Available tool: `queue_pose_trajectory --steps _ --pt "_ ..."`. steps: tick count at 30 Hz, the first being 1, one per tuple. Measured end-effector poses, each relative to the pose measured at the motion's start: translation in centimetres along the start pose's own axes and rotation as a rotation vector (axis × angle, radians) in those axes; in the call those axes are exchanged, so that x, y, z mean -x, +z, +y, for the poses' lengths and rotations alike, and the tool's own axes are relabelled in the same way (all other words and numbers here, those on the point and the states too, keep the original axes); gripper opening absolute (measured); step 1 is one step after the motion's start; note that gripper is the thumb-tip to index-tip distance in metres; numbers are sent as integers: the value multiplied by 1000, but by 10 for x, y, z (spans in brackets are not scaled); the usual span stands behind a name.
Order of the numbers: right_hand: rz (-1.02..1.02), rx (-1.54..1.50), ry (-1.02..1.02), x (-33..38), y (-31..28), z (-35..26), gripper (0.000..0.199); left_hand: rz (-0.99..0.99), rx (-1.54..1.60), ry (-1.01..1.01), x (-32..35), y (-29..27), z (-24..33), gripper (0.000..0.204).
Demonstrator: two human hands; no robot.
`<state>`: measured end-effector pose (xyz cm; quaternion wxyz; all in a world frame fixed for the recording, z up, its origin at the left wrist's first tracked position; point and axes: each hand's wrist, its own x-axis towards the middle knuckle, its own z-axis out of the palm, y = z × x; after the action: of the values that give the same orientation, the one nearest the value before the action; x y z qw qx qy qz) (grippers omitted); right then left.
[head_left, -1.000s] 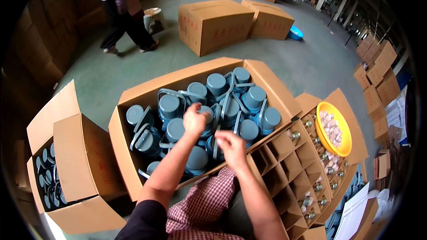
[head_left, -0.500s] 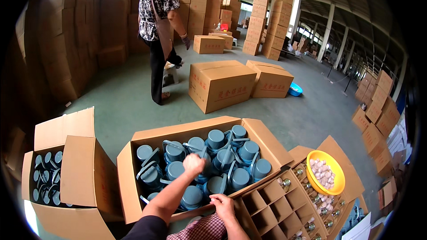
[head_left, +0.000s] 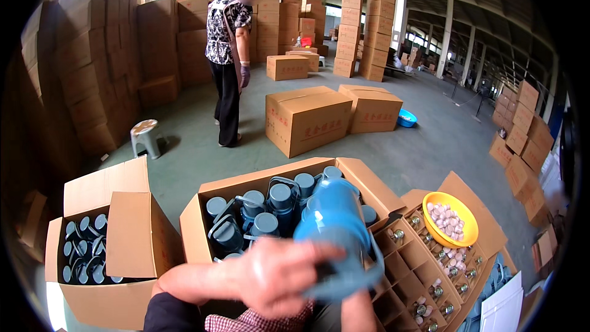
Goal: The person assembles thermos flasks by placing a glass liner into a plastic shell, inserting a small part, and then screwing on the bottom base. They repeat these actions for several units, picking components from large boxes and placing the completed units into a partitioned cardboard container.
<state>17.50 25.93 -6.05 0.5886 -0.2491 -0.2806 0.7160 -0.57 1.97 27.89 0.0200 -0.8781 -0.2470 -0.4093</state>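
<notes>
A blue vacuum flask (head_left: 326,212) with a grey-blue lid and carrying handle is up close, tilted above the open carton (head_left: 192,215). My left hand (head_left: 279,278), smeared by motion, is closed on its lid end. My right forearm (head_left: 359,312) comes up beneath the flask's handle, and its fingers are hidden behind the flask. In the carton stand several more flasks (head_left: 265,224) with lids and handles upward.
To the right, a divided carton (head_left: 393,295) holds glass liners; on it sits a yellow basin (head_left: 470,224) of pale stoppers. At left stands another carton of flasks (head_left: 144,227). Beyond are closed boxes (head_left: 310,123), a stool (head_left: 146,138) and a standing person (head_left: 227,55).
My left hand has lifted a flask out of the carton and brought it nearer and rightward. The right hand has moved under it. The other person has straightened up, and the stool now shows.
</notes>
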Motion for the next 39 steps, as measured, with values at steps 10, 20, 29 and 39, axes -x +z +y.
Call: queue_pose_trajectory --steps 10,20,29,39 --pt "-213 -142 -78 55 -7 -166 70 -327 466 51 91 92 48 19" --pt "-420 828 -305 96 64 -217 43 -644 383 -97 88 124 5 28" --pt "-295 1424 -412 132 75 -210 45 -20 599 -293 86 166 -3 30" --pt "-617 830 -518 115 81 -184 66 274 1401 -650 17 206 -132 83"
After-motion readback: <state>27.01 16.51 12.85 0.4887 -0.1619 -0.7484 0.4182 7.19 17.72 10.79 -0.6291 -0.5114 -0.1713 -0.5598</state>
